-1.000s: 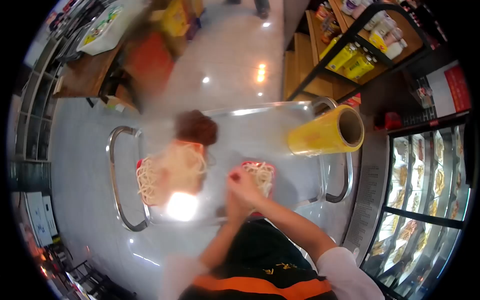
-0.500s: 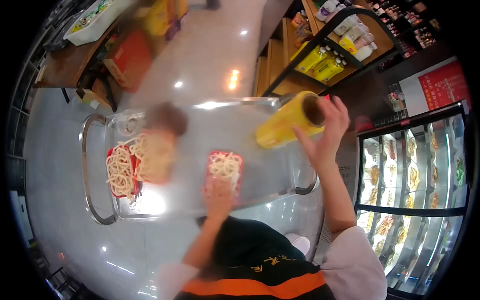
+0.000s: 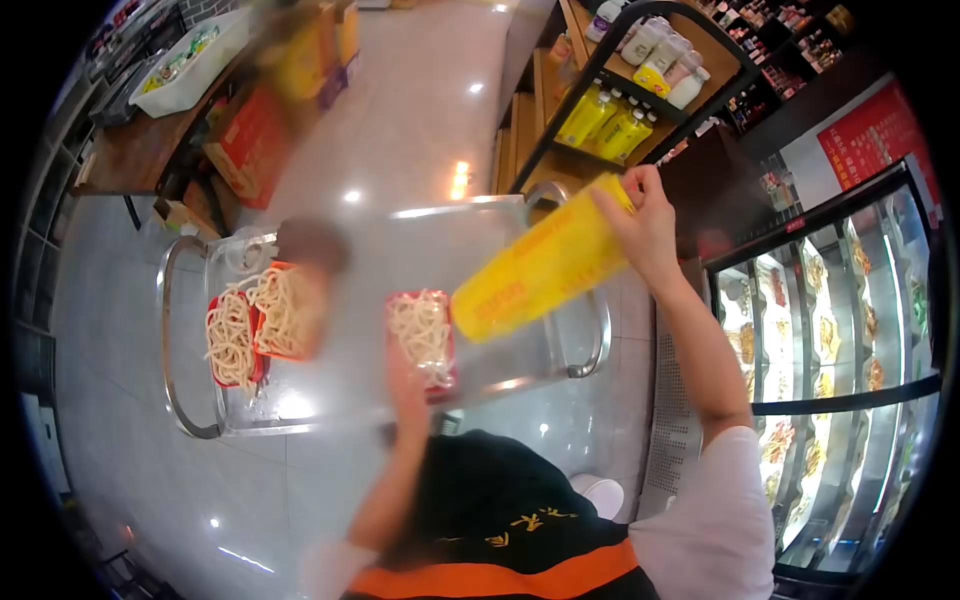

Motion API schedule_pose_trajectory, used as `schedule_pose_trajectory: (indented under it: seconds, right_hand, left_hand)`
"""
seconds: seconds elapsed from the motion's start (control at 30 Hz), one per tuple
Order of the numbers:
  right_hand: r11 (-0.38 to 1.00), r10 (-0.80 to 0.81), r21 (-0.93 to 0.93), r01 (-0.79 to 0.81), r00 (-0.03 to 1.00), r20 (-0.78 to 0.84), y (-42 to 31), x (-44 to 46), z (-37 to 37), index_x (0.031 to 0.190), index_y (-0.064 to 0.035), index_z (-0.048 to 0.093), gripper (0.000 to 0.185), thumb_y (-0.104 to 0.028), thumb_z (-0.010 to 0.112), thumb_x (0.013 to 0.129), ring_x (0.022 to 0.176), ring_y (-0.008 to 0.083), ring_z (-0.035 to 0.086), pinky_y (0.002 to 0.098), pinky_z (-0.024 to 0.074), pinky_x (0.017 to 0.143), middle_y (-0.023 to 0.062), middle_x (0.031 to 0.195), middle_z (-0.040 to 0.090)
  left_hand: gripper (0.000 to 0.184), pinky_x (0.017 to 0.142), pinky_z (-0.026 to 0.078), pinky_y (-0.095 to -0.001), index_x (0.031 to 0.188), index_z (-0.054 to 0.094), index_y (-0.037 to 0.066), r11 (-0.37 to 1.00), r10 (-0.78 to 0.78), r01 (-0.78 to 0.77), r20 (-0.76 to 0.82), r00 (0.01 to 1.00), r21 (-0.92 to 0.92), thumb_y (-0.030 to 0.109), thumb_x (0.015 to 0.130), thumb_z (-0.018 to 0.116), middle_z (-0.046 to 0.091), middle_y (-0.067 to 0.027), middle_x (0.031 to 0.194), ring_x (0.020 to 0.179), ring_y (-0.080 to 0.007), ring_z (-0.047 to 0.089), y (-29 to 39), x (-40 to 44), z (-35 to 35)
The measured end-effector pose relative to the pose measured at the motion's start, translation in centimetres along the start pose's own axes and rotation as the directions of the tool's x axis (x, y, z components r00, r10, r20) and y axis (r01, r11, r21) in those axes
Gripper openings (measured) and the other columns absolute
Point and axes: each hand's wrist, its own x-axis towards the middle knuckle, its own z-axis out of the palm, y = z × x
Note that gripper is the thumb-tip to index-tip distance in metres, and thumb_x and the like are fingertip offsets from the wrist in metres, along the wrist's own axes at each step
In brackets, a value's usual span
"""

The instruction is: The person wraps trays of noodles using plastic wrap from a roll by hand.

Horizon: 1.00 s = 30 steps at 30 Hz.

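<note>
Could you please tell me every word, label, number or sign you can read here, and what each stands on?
I can quote none reliably.
Yellow roll: reddish print, blurred.
Apron: yellow characters, too unclear.
Red sign: pale characters, too small.
Bottles: labels, too small.
Red carton: markings, blurred.
Display cabinet: small red label, too small.

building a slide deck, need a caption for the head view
Right hand holds a tilted yellow roll beside a red tray of noodles, left hand at the tray's near end.
</note>
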Motion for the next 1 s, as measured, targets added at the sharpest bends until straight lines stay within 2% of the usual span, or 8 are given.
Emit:
schedule_pose_trajectory:
  seconds: [0.07, 0.27, 0.5, 0.6, 0.7, 0.87, 0.93, 1.0]
  right_hand:
    - [0.987, 0.141, 0.073, -0.144, 0.989, 0.045, 0.8, -2.2, -1.2, 0.083, -0.0049, 0.040, 0.031, -0.022, 0.064, 0.073, 0.055, 0.0150, 0.054, 0.0254, 0.0420, 0.050, 0.0068, 0.065, 0.052]
    - [0.530, 0.748, 0.133, -0.837, 0.535, 0.393, 4.7, -15.9, 3.6, 0.087, -0.0062, 0.043, 0.026, -0.027, 0.057, 0.078, 0.062, 0.0124, 0.049, 0.0255, 0.0431, 0.054, 0.0051, 0.071, 0.050]
    - [0.505, 0.782, 0.087, -0.859, 0.497, 0.376, 8.2, -27.7, 13.0, 0.091, -0.0036, 0.046, 0.027, -0.027, 0.054, 0.080, 0.071, 0.0143, 0.048, 0.0287, 0.0413, 0.063, 0.0081, 0.078, 0.050]
    - [0.578, 0.773, -0.027, -0.815, 0.537, 0.337, 10.2, -26.5, 15.2, 0.092, -0.0025, 0.047, 0.029, -0.028, 0.053, 0.079, 0.077, 0.0176, 0.050, 0.0305, 0.0413, 0.068, 0.0110, 0.083, 0.052]
    - [0.654, 0.738, -0.095, -0.751, 0.604, 0.301, 10.6, -24.4, 15.4, 0.092, -0.0019, 0.048, 0.031, -0.029, 0.052, 0.079, 0.081, 0.0201, 0.050, 0.0316, 0.0410, 0.071, 0.0126, 0.085, 0.053]
    - [0.620, 0.761, -0.122, -0.775, 0.556, 0.334, 10.3, -22.7, 15.1, 0.092, -0.0014, 0.048, 0.032, -0.031, 0.051, 0.080, 0.086, 0.0237, 0.051, 0.0325, 0.0395, 0.075, 0.0150, 0.088, 0.053]
    - [0.640, 0.731, -0.050, -0.767, 0.587, 0.348, 11.7, -23.7, 15.8, 0.092, -0.0018, 0.048, 0.031, -0.031, 0.049, 0.081, 0.085, 0.0261, 0.051, 0.0330, 0.0385, 0.076, 0.0168, 0.088, 0.053]
    - [0.642, 0.735, -0.115, -0.758, 0.567, 0.370, 10.9, -23.0, 15.2, 0.092, -0.0029, 0.048, 0.030, -0.030, 0.050, 0.080, 0.087, 0.0286, 0.051, 0.0345, 0.0388, 0.077, 0.0174, 0.090, 0.053]
  left_hand:
    - [0.054, 0.071, 0.044, -0.0291, 0.132, 0.014, 0.020, 0.726, -0.492, 0.487, 0.128, 0.861, -0.486, 0.023, 0.085, 0.041, 0.048, -0.0115, 0.109, 0.090, -0.0183, 0.052, 0.4, -0.9, -0.6]
    - [0.041, 0.054, 0.040, -0.0182, 0.126, 0.029, 0.017, 0.978, -0.199, 0.202, -0.054, 0.979, 0.057, 0.020, 0.086, 0.040, 0.055, -0.0031, 0.076, 0.062, -0.0069, 0.049, -1.2, -6.1, -9.0]
    - [0.018, 0.051, 0.038, -0.0250, 0.093, 0.046, 0.012, 0.702, 0.019, -0.001, -0.017, 1.000, 0.712, 0.028, 0.085, 0.042, 0.049, -0.0043, 0.062, 0.059, -0.0097, 0.046, -7.8, -5.3, -15.9]
    - [0.024, 0.059, 0.040, -0.0310, 0.093, 0.046, 0.011, 0.772, -0.222, 0.257, -0.132, 0.966, 0.581, 0.033, 0.084, 0.041, 0.052, -0.0100, 0.066, 0.064, -0.0178, 0.049, -7.4, -2.8, -14.9]
    - [0.028, 0.065, 0.041, -0.0324, 0.095, 0.045, 0.010, 0.817, -0.124, 0.123, -0.038, 0.992, 0.564, 0.035, 0.084, 0.040, 0.053, -0.0128, 0.070, 0.069, -0.0213, 0.051, -6.6, -1.7, -13.9]
    - [0.028, 0.073, 0.040, -0.0322, 0.088, 0.048, 0.008, 0.720, -0.578, 0.560, -0.094, 0.811, 0.410, 0.033, 0.078, 0.052, 0.054, -0.0174, 0.090, 0.084, -0.0250, 0.051, 0.5, -2.1, -10.5]
    - [0.026, 0.079, 0.038, -0.0364, 0.084, 0.050, 0.007, 0.389, -0.035, 0.000, 0.015, 0.999, 0.921, 0.028, 0.072, 0.061, 0.048, -0.0181, 0.106, 0.095, -0.0309, 0.046, -0.7, -2.7, -10.1]
    - [0.025, 0.081, 0.037, -0.0385, 0.083, 0.050, 0.007, 0.353, 0.007, -0.090, 0.093, 0.996, 0.931, 0.025, 0.071, 0.062, 0.043, -0.0186, 0.113, 0.099, -0.0339, 0.042, -1.9, -2.6, -10.2]
